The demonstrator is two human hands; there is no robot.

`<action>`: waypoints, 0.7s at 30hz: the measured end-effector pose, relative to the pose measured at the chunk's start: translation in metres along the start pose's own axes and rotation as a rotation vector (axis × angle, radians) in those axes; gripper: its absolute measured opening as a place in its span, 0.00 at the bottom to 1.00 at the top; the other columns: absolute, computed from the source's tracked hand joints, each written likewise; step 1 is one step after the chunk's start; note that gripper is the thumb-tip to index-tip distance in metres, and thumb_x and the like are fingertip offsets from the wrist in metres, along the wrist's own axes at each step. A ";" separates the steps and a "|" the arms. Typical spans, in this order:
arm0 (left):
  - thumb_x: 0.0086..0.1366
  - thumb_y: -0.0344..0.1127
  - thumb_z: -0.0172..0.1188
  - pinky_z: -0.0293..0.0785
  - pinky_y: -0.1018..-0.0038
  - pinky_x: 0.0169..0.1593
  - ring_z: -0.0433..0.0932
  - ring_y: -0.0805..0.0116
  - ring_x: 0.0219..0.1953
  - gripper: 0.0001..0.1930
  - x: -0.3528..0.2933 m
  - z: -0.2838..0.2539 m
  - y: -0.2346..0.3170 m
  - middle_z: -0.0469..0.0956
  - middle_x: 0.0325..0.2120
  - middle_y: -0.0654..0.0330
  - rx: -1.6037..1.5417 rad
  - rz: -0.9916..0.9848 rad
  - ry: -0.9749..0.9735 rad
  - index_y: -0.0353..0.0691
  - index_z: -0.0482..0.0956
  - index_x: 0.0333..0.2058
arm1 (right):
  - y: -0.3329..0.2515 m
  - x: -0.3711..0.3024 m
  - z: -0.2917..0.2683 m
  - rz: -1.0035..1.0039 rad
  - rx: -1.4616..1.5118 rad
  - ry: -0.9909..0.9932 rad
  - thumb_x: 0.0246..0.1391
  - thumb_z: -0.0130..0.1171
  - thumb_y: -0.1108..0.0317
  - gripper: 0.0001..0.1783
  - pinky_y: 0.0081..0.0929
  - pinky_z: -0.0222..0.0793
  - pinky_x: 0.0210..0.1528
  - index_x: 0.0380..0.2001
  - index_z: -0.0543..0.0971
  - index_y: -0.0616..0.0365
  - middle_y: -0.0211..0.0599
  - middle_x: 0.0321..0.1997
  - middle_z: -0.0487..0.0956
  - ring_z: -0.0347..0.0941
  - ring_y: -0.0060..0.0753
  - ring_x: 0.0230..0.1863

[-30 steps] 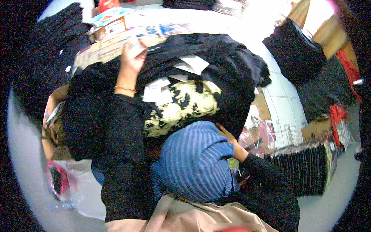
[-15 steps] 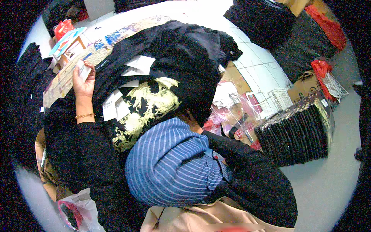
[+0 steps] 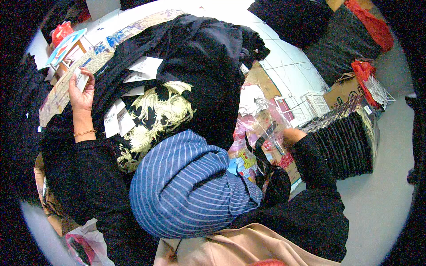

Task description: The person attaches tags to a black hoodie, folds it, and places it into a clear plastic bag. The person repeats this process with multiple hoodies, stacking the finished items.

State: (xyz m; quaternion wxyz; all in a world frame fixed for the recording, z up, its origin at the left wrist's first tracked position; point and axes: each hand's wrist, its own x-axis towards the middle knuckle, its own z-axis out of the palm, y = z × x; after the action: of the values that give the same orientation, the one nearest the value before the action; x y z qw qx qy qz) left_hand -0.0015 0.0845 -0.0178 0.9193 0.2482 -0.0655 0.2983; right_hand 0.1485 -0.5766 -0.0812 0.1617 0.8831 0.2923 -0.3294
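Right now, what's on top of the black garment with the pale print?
Several white cards lie on the black garment, above and left of its pale print. The blue striped cloth blocks the view of its nearer part, so anything there cannot be seen.

The garment [image 3: 208, 80] lies on a board [image 3: 51, 104], whose surface shows past the garment's far left edge. Several cards [image 3: 144, 66] lie on the garment's left half. Just left of the garment is the left hand [image 3: 82, 94], with the held card [image 3: 81, 81] between its fingers. Farther left of the garment stands a small table [image 3: 66, 48], a bag [image 3: 61, 33] just behind it. The lap cloth [image 3: 177, 190] is before the garment, on its near side. Right of the garment lies plastic packaging [image 3: 262, 128]; the right hand [image 3: 294, 136] is right of that, beside a folded stack [image 3: 341, 144]. Farther right of the garment, behind the stack, are frames [image 3: 316, 103] and a carton [image 3: 339, 95].
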 end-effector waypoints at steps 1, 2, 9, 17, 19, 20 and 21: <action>0.61 0.29 0.51 0.75 0.65 0.45 0.73 0.62 0.38 0.17 0.000 0.000 0.000 0.69 0.36 0.48 0.006 -0.004 -0.005 0.24 0.63 0.45 | 0.017 0.006 0.012 0.160 -0.061 0.119 0.47 0.54 0.61 0.12 0.39 0.72 0.36 0.29 0.80 0.57 0.44 0.29 0.80 0.77 0.45 0.31; 0.61 0.29 0.51 0.75 0.66 0.45 0.73 0.62 0.38 0.17 0.001 0.000 0.000 0.69 0.36 0.48 0.001 -0.009 -0.009 0.23 0.63 0.45 | 0.030 0.021 0.026 0.273 -0.040 0.208 0.47 0.54 0.61 0.12 0.39 0.72 0.36 0.29 0.80 0.57 0.45 0.30 0.80 0.77 0.46 0.32; 0.61 0.27 0.50 0.76 0.66 0.45 0.73 0.63 0.37 0.16 -0.002 0.004 0.001 0.69 0.35 0.49 -0.033 -0.026 0.034 0.23 0.63 0.45 | 0.039 0.152 0.111 0.089 0.754 0.761 0.46 0.58 0.59 0.14 0.37 0.71 0.39 0.26 0.79 0.61 0.52 0.30 0.79 0.76 0.50 0.36; 0.61 0.27 0.51 0.75 0.66 0.46 0.72 0.63 0.38 0.16 -0.003 0.005 0.002 0.69 0.36 0.48 -0.048 -0.034 0.046 0.24 0.62 0.46 | 0.040 0.232 0.129 0.480 0.648 0.936 0.40 0.63 0.58 0.17 0.41 0.69 0.33 0.20 0.76 0.64 0.52 0.22 0.77 0.75 0.51 0.27; 0.61 0.27 0.51 0.75 0.66 0.46 0.72 0.63 0.38 0.17 -0.004 0.005 0.002 0.69 0.37 0.48 0.016 -0.015 0.029 0.24 0.62 0.46 | 0.050 0.231 0.126 0.424 0.730 0.911 0.41 0.63 0.58 0.17 0.39 0.69 0.29 0.20 0.76 0.64 0.48 0.21 0.77 0.75 0.45 0.24; 0.61 0.27 0.51 0.75 0.66 0.46 0.72 0.63 0.38 0.17 -0.004 0.004 0.002 0.69 0.37 0.48 0.028 -0.003 0.021 0.24 0.62 0.46 | 0.053 0.229 0.125 0.457 0.777 0.856 0.42 0.63 0.58 0.17 0.38 0.69 0.28 0.20 0.76 0.64 0.46 0.20 0.77 0.75 0.42 0.22; 0.61 0.27 0.51 0.75 0.66 0.46 0.72 0.63 0.38 0.17 -0.003 0.004 0.002 0.69 0.37 0.48 0.019 -0.010 0.032 0.24 0.62 0.46 | 0.059 0.223 0.123 0.426 0.882 0.774 0.45 0.63 0.58 0.16 0.31 0.68 0.21 0.20 0.76 0.63 0.41 0.18 0.76 0.74 0.31 0.19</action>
State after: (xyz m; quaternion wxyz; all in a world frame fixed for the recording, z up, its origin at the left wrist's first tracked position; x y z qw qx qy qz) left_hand -0.0052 0.0824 -0.0141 0.9194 0.2524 -0.0466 0.2980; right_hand 0.2617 -0.5901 -0.3162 -0.2735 0.9611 -0.0164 -0.0356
